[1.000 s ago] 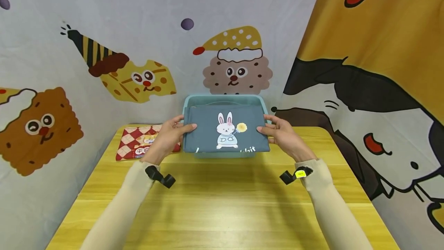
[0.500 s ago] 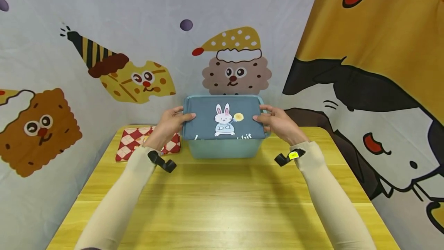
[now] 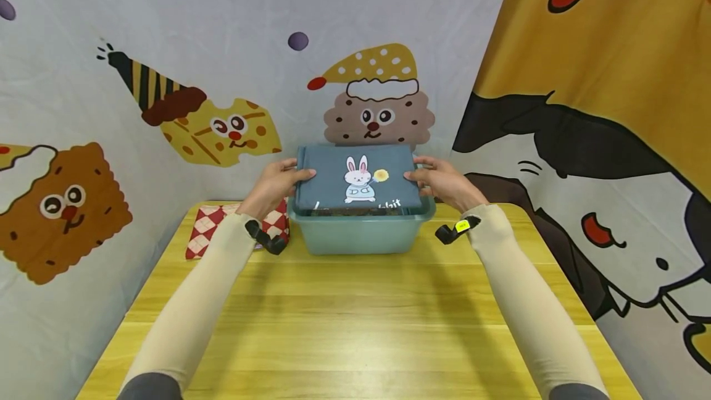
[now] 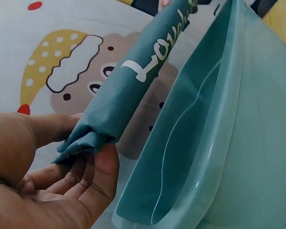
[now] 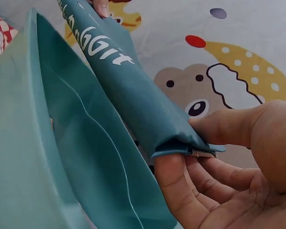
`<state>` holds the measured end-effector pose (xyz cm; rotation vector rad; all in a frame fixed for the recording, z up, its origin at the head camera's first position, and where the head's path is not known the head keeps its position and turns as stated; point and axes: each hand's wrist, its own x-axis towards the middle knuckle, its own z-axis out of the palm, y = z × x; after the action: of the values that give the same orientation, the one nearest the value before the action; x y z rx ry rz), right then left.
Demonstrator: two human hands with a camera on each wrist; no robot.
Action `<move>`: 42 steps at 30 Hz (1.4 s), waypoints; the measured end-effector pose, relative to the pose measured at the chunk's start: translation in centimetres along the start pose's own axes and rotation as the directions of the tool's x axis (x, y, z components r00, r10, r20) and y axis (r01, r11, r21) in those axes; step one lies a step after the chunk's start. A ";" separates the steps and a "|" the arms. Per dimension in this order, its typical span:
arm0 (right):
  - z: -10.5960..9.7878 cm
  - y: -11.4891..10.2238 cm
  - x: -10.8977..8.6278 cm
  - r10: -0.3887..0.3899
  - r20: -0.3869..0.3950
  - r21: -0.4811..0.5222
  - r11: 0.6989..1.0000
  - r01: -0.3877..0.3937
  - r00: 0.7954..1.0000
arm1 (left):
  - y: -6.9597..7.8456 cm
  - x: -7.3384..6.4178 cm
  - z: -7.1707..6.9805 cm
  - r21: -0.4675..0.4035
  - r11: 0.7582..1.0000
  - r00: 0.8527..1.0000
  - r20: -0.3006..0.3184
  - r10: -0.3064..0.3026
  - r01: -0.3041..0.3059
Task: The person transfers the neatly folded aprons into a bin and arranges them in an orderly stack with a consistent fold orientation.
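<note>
A folded blue-grey cloth (image 3: 328, 181) with a white rabbit print and white lettering is held up over the teal plastic bin (image 3: 361, 236). My left hand (image 3: 274, 187) pinches its left end, thumb on top and fingers beneath. At the other end, my right hand (image 3: 444, 184) grips it the same way. Both wrist views show the folded layers of the cloth (image 4: 112, 102) between thumb and fingers, apart from the bin's rim (image 5: 43, 124). Most of the bin's inside is hidden by the cloth in the head view; a dark strip shows under its near edge.
A red and white checked packet (image 3: 202, 227) lies on the wooden table (image 3: 355, 320) left of the bin, partly behind my left forearm. Close behind the bin hangs a cartoon-printed curtain (image 3: 222, 29), which also runs along both sides.
Both hands have carried the cloth away from me and up, toward the back of the bin. The bin's front wall and near rim have come into view. The bin and packet have stayed put.
</note>
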<state>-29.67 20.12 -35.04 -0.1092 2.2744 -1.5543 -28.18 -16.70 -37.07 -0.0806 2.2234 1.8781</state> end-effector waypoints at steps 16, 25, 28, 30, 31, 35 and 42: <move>0.0 -0.6 2.1 0.034 -0.020 -0.050 0.998 -0.035 0.999 | 0.2 2.1 0.3 0.152 0.988 0.997 -0.070 -0.021 0.031; -0.1 -0.5 2.3 0.035 -0.100 -0.179 0.982 -0.052 0.994 | 0.1 1.9 -0.3 0.339 0.939 0.994 -0.060 0.088 -0.063; -0.2 -0.4 1.9 0.025 -0.152 -0.277 0.959 -0.067 0.988 | 0.0 1.5 -0.7 0.430 0.894 0.982 -0.070 0.173 -0.127; -0.2 -0.2 1.6 0.013 -0.156 -0.318 0.946 -0.062 0.988 | -0.1 1.2 -1.0 0.470 0.866 0.972 -0.065 0.225 -0.169; -0.3 -0.1 1.6 0.000 -0.157 -0.337 0.940 -0.054 0.988 | -0.3 1.1 -1.2 0.481 0.856 0.968 -0.059 0.246 -0.188; 0.0 0.7 1.3 -0.082 -0.126 -0.415 0.909 0.023 0.989 | -1.1 1.1 -1.6 0.527 0.806 0.944 -0.020 0.329 -0.269; 1.3 1.4 0.5 -0.196 -0.094 -0.490 0.862 0.126 0.976 | -2.3 0.9 -1.9 0.602 0.726 0.915 0.018 0.404 -0.332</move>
<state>-29.50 19.39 -36.84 -0.3427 2.7878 -1.0524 -28.88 -18.87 -39.15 0.4046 2.9824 1.2329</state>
